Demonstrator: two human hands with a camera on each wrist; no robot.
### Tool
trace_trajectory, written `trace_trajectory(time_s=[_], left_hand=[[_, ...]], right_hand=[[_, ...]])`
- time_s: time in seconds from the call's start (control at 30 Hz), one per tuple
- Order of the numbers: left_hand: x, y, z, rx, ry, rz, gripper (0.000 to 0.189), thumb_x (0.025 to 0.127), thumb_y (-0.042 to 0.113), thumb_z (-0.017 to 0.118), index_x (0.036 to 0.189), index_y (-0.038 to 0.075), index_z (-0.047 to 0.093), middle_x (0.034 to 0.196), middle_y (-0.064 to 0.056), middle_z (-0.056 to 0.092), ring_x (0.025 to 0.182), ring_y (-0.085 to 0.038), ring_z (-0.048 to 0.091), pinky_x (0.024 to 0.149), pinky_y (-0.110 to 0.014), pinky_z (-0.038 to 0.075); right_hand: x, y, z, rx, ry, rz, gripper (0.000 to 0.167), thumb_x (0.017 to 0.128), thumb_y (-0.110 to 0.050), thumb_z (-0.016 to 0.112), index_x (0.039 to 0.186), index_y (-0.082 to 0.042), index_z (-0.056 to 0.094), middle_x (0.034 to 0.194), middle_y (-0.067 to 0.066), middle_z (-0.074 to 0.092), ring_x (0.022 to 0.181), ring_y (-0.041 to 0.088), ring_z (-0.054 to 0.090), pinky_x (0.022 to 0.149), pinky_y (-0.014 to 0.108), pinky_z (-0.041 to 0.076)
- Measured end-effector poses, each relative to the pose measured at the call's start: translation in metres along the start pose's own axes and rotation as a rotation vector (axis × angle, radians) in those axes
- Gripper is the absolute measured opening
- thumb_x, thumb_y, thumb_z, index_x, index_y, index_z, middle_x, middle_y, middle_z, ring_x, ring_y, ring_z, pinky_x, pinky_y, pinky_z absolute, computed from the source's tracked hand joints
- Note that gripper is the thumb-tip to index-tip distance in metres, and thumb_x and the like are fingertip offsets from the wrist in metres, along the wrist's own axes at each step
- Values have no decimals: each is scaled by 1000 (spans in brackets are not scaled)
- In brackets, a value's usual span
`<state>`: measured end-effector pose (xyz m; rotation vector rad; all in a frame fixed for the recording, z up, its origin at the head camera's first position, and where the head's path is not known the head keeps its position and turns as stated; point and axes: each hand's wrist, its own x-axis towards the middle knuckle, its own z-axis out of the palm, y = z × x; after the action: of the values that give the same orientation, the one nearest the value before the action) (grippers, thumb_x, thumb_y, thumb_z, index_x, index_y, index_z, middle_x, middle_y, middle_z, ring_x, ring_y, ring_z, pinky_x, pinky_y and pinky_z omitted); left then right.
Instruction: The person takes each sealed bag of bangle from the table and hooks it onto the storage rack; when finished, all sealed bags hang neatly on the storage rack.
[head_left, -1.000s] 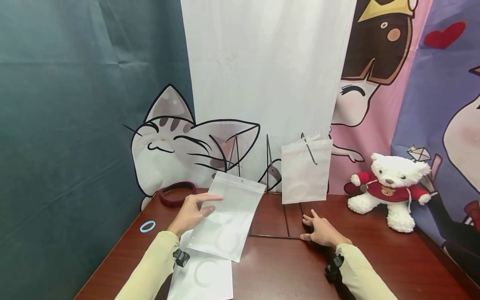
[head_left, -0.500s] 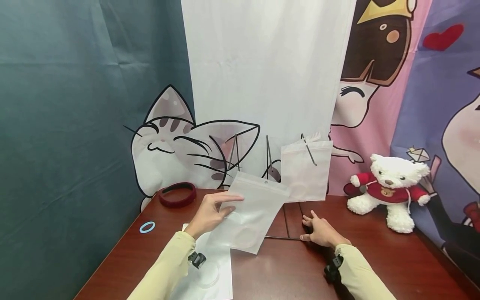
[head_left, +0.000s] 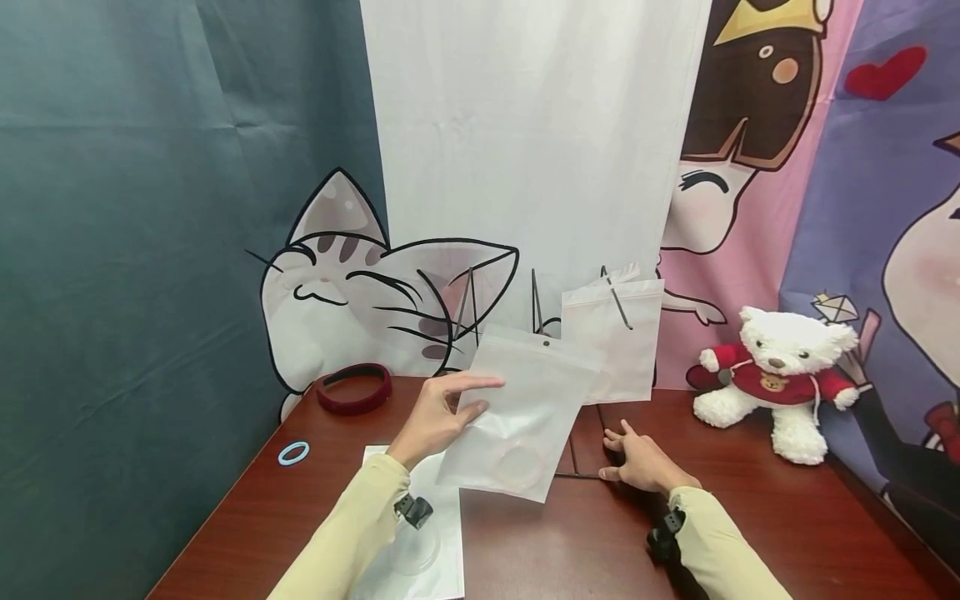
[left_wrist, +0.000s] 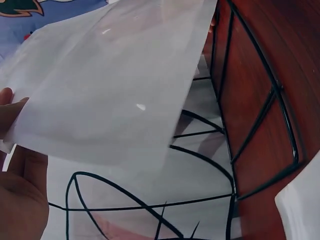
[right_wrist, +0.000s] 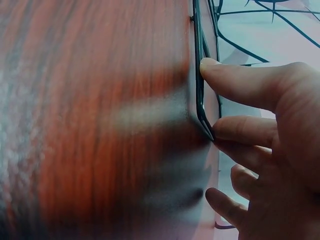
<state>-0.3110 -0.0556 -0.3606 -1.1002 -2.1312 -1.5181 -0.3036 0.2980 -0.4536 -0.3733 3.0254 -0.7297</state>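
Observation:
My left hand (head_left: 435, 421) pinches a white zip bag (head_left: 525, 400) by its left side, raised above the table. The bag has a hang hole near its top, and a ring shape shows faintly through its lower part. Behind it stands a black wire rack (head_left: 576, 476) with upright prongs. Another white bag (head_left: 637, 367) hangs from the right prong, partly covered by the raised one. My right hand (head_left: 645, 463) rests at the rack's front right corner, fingers spread. In the right wrist view, its thumb (right_wrist: 235, 82) touches the front bar and a fingertip meets the corner.
A white bag or stack of bags (head_left: 442, 558) lies on the brown table (head_left: 555, 550) beneath my left forearm. A dark red headband (head_left: 363, 407) and light blue ring (head_left: 282, 457) lie at the left. A white teddy bear (head_left: 791, 429) sits at the right against the curtain.
My left hand has carried the zip bag right and slightly up, toward the rack, uncovering more of the bag on the table. My right hand has stayed at the rack's corner.

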Motion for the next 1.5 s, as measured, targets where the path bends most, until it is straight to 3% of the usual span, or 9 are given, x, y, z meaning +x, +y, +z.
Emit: trace_trajectory(time_s=[0.13, 0.33, 0.77, 1.2, 1.5], left_hand=[[1, -2, 3, -25, 12, -70, 38, 86, -10, 70, 119, 8, 74, 122, -10, 73, 115, -22, 66, 88, -18, 52], [3, -9, 4, -55, 6, -47, 40, 86, -5, 72, 120, 17, 75, 122, -2, 73, 118, -15, 65, 96, -17, 50], [7, -13, 6, -68, 14, -41, 40, 86, -5, 72, 120, 17, 75, 122, -3, 73, 119, -12, 65, 98, -16, 49], [10, -16, 8, -89, 20, -46, 40, 86, -7, 71, 121, 11, 74, 125, -8, 72, 123, -21, 64, 102, -19, 49], [17, -19, 11, -51, 77, -109, 39, 85, -11, 70, 120, 6, 73, 125, -11, 72, 123, -25, 63, 97, -18, 49]], right_hand=[[-1, 0, 0, 6, 3, 3, 62, 79, -24, 84, 129, 8, 63, 144, 24, 55, 147, 56, 20, 114, 67, 28], [-2, -2, -1, 23, 9, 0, 62, 80, -23, 84, 128, 9, 63, 144, 25, 54, 147, 57, 19, 115, 68, 27], [-1, -1, 0, 11, 4, 4, 63, 80, -23, 83, 130, 8, 62, 146, 24, 53, 148, 56, 19, 115, 68, 28], [-3, -1, 2, 0, 6, 0, 62, 80, -23, 84, 129, 8, 63, 146, 25, 54, 147, 56, 21, 114, 68, 28], [-2, -1, 0, 6, 0, 11, 63, 81, -22, 83, 132, 7, 61, 149, 25, 51, 147, 56, 20, 114, 68, 29]])
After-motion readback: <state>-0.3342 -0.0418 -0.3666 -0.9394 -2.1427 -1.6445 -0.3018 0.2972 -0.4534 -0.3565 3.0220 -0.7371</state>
